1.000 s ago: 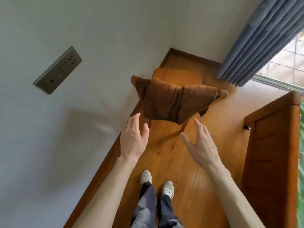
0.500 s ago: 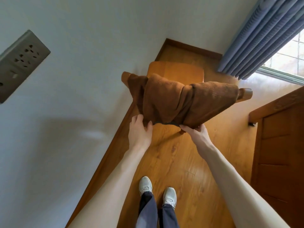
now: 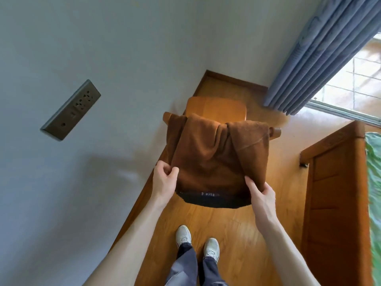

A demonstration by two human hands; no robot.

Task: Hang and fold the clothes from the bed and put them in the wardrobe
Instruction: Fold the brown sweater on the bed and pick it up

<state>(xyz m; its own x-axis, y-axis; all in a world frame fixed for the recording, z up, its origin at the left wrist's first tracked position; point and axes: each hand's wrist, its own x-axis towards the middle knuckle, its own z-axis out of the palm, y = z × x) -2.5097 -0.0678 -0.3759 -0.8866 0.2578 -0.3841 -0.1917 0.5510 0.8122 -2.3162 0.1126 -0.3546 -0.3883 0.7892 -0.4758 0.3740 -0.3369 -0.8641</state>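
Hands (image 3: 165,182) on rumpled brown garment (image 3: 216,153)

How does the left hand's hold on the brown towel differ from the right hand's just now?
The left hand pinches the brown towel at its left lower edge, fingers curled tight; the right hand grips the right lower corner, sitting lower and nearer the person. Both grasp the towel as it drapes over the chair back.
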